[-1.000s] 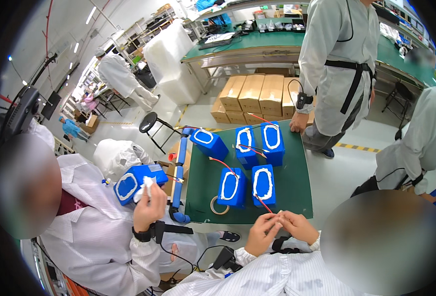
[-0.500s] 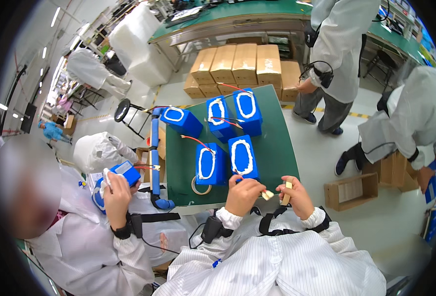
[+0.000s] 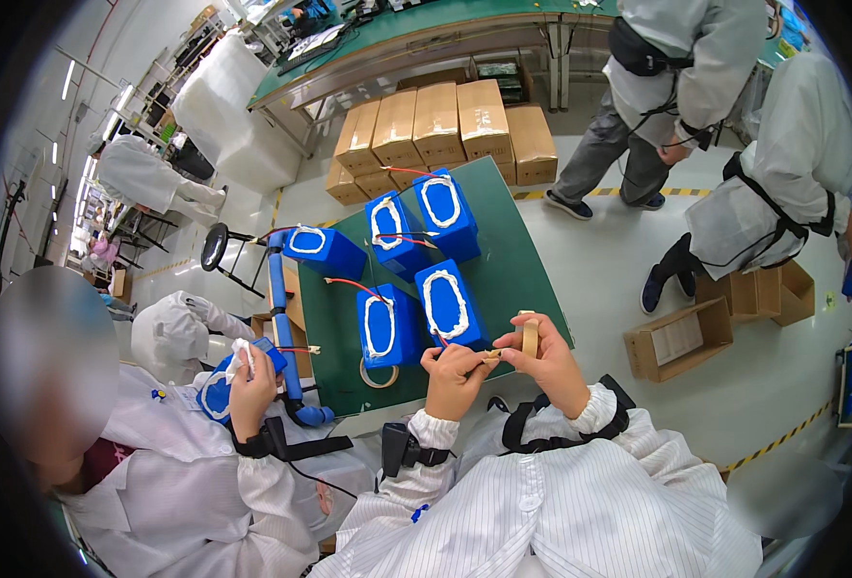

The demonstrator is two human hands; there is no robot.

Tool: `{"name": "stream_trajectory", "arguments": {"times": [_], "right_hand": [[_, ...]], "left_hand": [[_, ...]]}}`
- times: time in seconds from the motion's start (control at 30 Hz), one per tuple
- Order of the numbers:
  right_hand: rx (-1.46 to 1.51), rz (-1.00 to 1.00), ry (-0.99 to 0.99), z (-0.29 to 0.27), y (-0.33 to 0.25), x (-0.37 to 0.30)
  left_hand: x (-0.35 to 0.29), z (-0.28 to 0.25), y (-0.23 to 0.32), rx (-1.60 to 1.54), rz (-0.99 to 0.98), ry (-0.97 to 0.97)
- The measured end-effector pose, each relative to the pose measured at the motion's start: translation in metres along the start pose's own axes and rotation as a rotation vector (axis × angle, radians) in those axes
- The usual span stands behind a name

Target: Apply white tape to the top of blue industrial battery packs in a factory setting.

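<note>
My left hand is closed in a pinch on the small pale wire connector of the nearest blue battery pack. That pack stands on the green table, a white bead of glue ringing its top. Most of the lead is hidden by my fingers. A roll of tan masking tape sits upright in my right hand, whose fingertips meet the connector beside my left. Another blue battery pack stands just left, its red lead lying over the top.
Several more blue packs stand farther back. A second tape ring lies near the table's front edge. At left, a co-worker's hand wipes a blue pack with white tissue. Open cartons sit on the floor at right.
My right hand has brought the tape roll up and left, to my left fingers. The left hand still pinches the connector. The whole view has shifted slightly, moving the table leftward.
</note>
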State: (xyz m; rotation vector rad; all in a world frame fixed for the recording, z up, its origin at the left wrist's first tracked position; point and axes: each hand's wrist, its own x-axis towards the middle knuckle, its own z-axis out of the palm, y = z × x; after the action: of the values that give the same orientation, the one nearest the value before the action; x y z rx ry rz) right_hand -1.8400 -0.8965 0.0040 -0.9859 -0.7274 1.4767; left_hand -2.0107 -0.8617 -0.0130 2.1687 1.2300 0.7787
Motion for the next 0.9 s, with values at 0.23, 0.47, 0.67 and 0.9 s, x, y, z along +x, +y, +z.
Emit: {"name": "stream_trajectory", "arguments": {"times": [0.23,0.47,0.67,0.9], "right_hand": [[-0.200,-0.051,0.103,-0.001,0.014,0.002],[-0.207,-0.026,0.084,-0.003,0.017,0.002],[-0.238,-0.088,0.056,-0.004,0.019,0.000],[-0.298,-0.055,0.091,-0.007,0.020,-0.002]], "left_hand": [[-0.005,-0.003,0.002,-0.049,-0.030,-0.011],[-0.005,0.002,-0.002,-0.240,-0.143,0.053],[-0.002,0.003,0.002,-0.284,-0.126,0.097],[-0.003,0.005,0.009,-0.293,-0.206,0.095]]}}
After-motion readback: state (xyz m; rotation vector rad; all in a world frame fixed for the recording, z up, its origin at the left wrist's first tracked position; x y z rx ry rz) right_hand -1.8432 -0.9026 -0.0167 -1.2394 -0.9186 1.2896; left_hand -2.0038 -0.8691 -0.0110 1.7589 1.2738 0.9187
